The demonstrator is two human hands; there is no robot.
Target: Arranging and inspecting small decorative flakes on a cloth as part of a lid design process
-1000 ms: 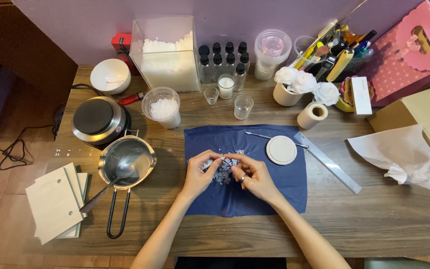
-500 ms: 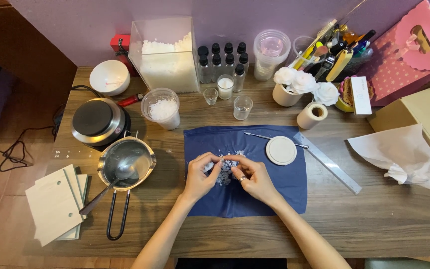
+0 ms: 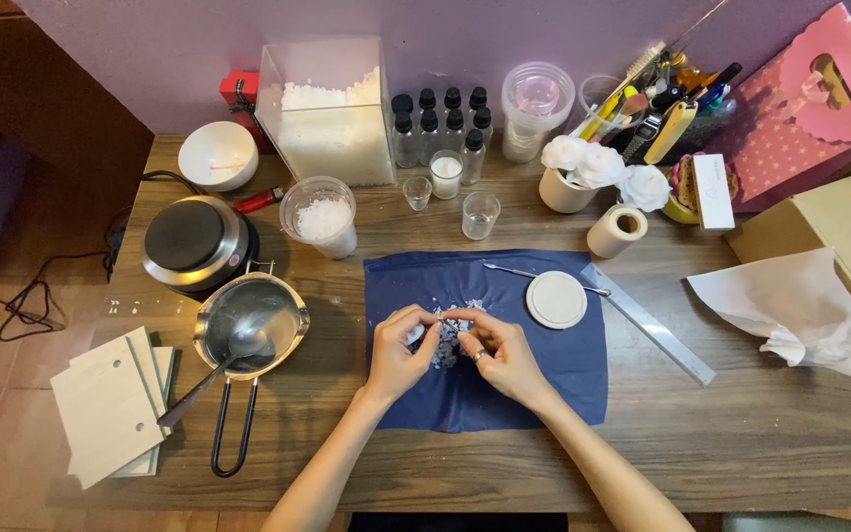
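Flakes (image 3: 442,340): small heap of pale, whitish bits lying on the blue cloth (image 3: 563,369), mid-counter, directly under and between both hands.

Head view, now. Left hand (image 3: 398,350) and right hand (image 3: 502,353) meet over the heap, fingertips pinched together at its top edge. Both look closed narrowly on a small piece or a few bits; what exactly sits between the fingertips is too small to tell. A ring shows on the right hand. Wrists rest low on the cloth.

Round white disc (image 3: 556,299) lies on the cloth's far right corner, a thin metal tool (image 3: 510,267) beside and partly under it. Clear ruler (image 3: 647,320) lies slanted just off the cloth. Pouring pot (image 3: 251,320) with a spoon in it sits left of the cloth, hot plate (image 3: 195,240) behind it. Cup of white flakes (image 3: 323,214) and a clear box (image 3: 330,108) of the same stand at the back of the counter (image 3: 741,433).

Step in hand, as I judge it: picking apart or crumbling pieces over the heap with the fingertips. The next move would call for a light pinch and small pulls, kept low over the cloth so bits drop onto the heap and not off the edge.

Against the frame half a second ago: hands in nearly the same place, left fingers curled a touch tighter, fingertips closer together. Heap, disc, pot unmoved.
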